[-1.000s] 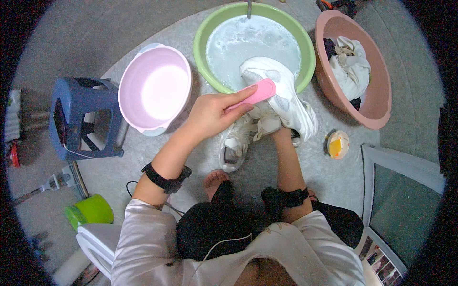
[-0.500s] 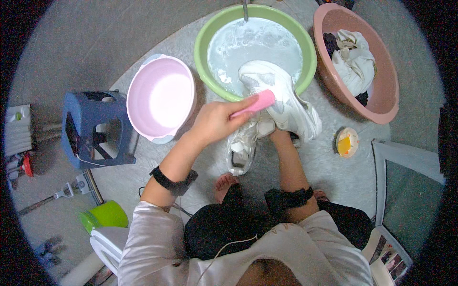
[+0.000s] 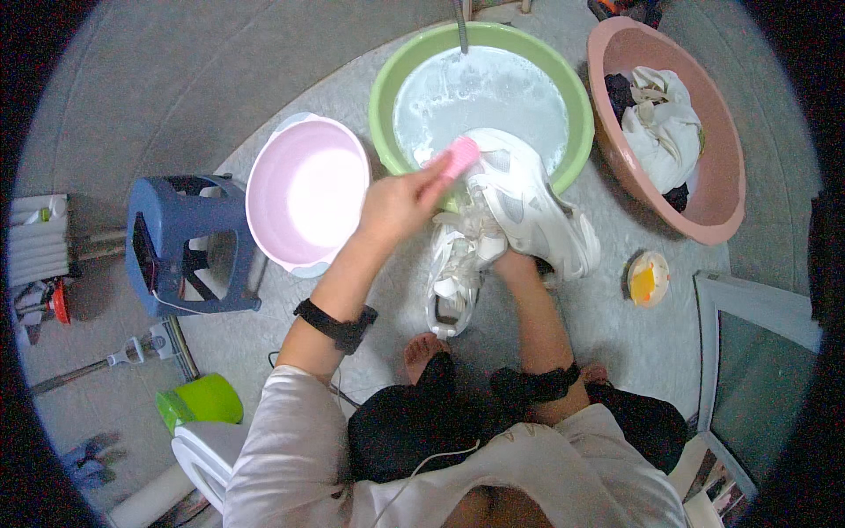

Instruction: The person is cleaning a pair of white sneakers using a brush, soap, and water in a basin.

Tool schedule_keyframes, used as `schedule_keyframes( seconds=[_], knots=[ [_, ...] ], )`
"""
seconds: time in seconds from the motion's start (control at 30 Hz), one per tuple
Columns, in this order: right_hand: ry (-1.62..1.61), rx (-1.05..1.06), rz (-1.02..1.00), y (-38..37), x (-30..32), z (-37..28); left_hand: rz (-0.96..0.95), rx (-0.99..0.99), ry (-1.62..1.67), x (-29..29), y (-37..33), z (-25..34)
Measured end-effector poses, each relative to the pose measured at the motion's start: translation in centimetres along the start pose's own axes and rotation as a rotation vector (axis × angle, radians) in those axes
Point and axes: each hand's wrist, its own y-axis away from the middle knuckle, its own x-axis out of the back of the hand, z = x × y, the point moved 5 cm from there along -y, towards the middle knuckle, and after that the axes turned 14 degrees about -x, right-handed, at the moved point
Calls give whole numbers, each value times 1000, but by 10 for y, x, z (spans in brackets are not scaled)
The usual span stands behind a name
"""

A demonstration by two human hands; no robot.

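My left hand [image 3: 398, 204] is closed around a pink scrubbing brush [image 3: 459, 158], which rests against the near end of a white sneaker [image 3: 524, 198]. My right hand [image 3: 513, 267] reaches up under that sneaker and holds it tilted over the front rim of a green basin [image 3: 380, 145]. The right fingers are mostly hidden by the shoe. Cloudy, foamy water [image 3: 480, 92] fills the basin. Just below the held shoe, a second white sneaker [image 3: 451, 286] with loose laces sits near my foot.
A pink basin [image 3: 264, 198] and a blue stool [image 3: 180, 246] stand at left. At right, a salmon tub [image 3: 726, 158] holds clothes [image 3: 660, 132]. A small bowl [image 3: 649, 278] with something yellow lies on the floor. A green bin [image 3: 201, 401] is at lower left.
My left hand has pushed the brush up and to the left along the sneaker. The whole view has shifted slightly; the right hand still holds the shoe.
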Motion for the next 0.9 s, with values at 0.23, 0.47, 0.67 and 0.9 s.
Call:
schedule_keyframes(
  seconds=[0.23, 0.47, 0.67, 0.9],
  knots=[
    [-220, 110, 164, 4, 5, 25, 26, -136, 112, -30, 14, 37],
    [-256, 44, 74, -2, -9, 36, 55, -149, 137, -28, 11, 40],
    [-324, 4, 40, -2, -12, 38, 64, -2, 124, -22, 8, 20],
    [-267, -35, 22, -6, -25, 27, -32, -77, 89, -26, 16, 23]
  ],
)
